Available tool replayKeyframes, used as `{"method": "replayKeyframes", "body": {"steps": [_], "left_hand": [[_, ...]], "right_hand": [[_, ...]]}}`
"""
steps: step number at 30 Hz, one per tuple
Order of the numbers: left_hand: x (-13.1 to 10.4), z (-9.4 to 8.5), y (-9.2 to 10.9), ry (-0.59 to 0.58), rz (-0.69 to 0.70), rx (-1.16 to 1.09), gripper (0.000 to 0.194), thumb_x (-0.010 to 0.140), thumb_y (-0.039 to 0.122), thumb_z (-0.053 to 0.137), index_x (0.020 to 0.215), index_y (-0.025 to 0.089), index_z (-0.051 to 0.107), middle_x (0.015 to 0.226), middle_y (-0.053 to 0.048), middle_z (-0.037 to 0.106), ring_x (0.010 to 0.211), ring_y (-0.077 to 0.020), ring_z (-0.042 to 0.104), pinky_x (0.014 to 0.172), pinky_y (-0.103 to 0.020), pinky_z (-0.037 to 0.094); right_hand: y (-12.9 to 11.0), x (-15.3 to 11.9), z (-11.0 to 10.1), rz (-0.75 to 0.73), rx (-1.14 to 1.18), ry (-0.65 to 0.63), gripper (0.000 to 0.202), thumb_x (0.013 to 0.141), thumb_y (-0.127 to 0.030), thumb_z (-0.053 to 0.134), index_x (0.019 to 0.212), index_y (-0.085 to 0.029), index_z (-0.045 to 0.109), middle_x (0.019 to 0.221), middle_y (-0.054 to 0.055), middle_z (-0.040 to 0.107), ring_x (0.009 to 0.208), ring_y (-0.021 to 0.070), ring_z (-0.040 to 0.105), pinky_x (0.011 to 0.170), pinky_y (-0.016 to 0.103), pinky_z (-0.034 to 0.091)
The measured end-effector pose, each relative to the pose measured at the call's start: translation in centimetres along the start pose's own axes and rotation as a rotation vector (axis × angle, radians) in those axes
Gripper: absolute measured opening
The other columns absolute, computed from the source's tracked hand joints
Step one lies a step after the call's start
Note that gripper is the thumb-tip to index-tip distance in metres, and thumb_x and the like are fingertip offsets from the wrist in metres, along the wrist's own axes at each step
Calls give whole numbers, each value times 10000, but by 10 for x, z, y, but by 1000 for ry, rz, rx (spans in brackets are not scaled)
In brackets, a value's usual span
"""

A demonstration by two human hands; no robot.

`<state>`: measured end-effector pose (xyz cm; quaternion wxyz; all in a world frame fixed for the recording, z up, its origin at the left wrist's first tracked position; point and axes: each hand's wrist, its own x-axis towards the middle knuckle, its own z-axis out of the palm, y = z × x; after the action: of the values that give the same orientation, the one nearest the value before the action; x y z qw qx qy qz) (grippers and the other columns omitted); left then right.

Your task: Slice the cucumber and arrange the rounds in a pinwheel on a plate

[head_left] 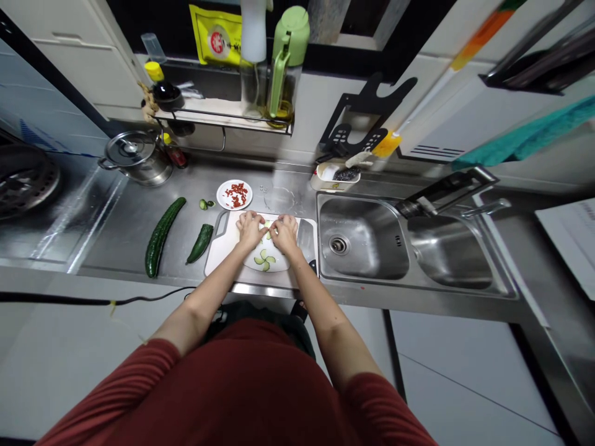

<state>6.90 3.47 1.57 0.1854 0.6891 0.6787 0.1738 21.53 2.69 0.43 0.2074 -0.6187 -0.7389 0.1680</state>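
Note:
My left hand (251,229) and my right hand (284,233) meet over a white plate (279,263) on the cutting board (218,255). Their fingers are bent together around pale green cucumber slices at the plate's far part; the fingertips partly hide these slices. Nearer to me on the plate, more cucumber slices (264,261) form a pinwheel flower. Right of the plate lies a knife (305,236), its black handle towards me. A cut cucumber piece (201,243) and a long whole cucumber (163,236) lie left of the board.
Behind the board stands a small plate of chopped red pieces (242,203), with cucumber ends (204,204) beside it. A lidded pot (139,162) is at the back left. The double sink (367,238) adjoins the board's right side. A shelf (218,118) with bottles hangs above.

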Motion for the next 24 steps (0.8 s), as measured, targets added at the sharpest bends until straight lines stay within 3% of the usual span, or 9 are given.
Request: {"method": "replayKeyframes", "body": {"steps": [15,24], "left_hand": [[-4,-4,5,18,-36,-35,185,788,359,657,940,259,624,1215,-82,479,1170,-298,376,941,-438,313],[2,-13,7,87,-94,-61,174,823,347,598,977,268,622,1201,-84,514,1185,-309,383,951,-455,316]], "right_hand": [[-4,-5,0,38,31,55,141,865,-297,545,868,-219,662,1201,95,491,1190,298,329,1021,441,262],[-13,-27,-3,70,128,167,146,847,-326,568,833,-229,676,1177,85,498,1204,302,327,1028,454,273]]}}
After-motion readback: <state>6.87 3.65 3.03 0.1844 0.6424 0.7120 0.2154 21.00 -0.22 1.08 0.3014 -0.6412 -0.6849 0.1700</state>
